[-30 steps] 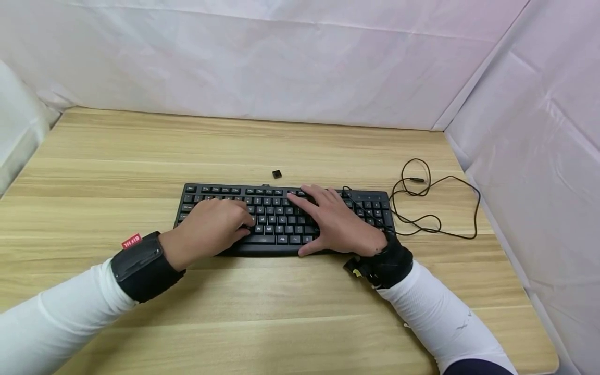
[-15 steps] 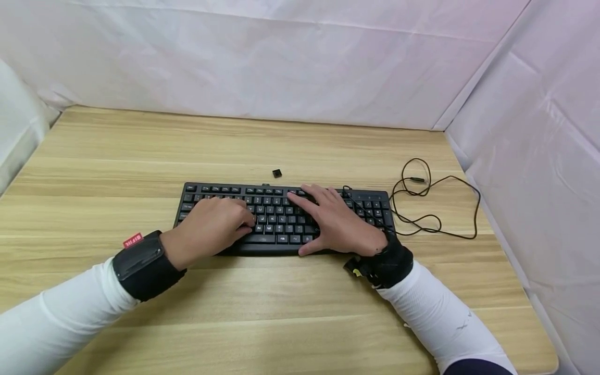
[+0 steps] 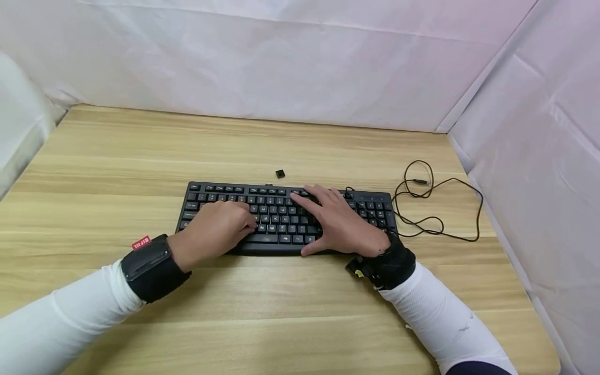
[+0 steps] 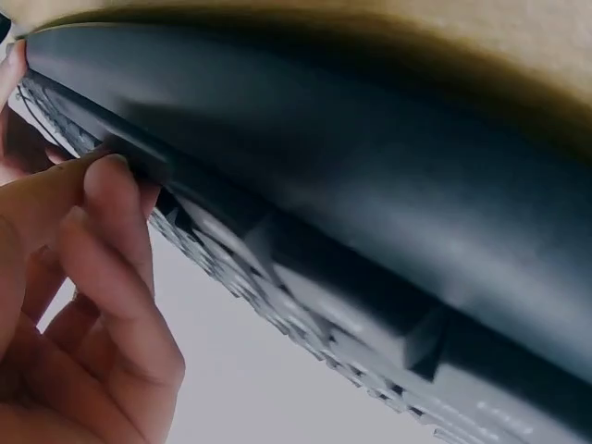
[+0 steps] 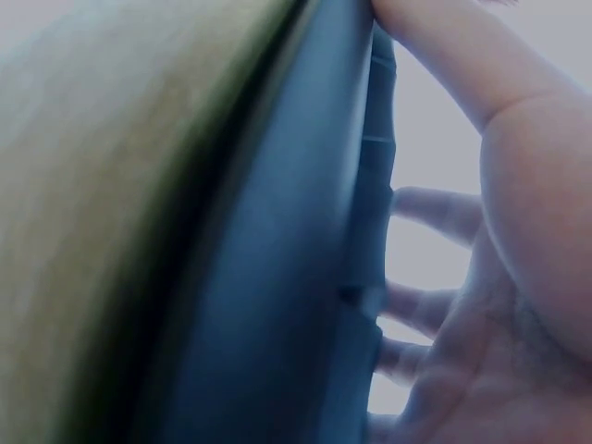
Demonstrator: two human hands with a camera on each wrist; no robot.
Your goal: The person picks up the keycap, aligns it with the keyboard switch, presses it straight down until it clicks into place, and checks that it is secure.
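Note:
A black keyboard with white-lettered keys lies flat on the wooden table. My left hand is over its left half with the fingers curled. In the left wrist view the thumb and forefinger come together at a dark key near the front edge, and their tips partly hide it. My right hand rests spread on the right half, its fingers reaching towards the back row. Its thumb lies on the front rim. Behind the keyboard sits a small black square piece, like a loose keycap, apart from both hands.
A thin black cable runs over the keyboard's right end and lies in loops on the table to the right. White cloth hangs along the back and the sides.
The whole head view has shifted slightly to the right. Both hands keep their places on the keyboard, with only a slight turn of the left hand and wrist.

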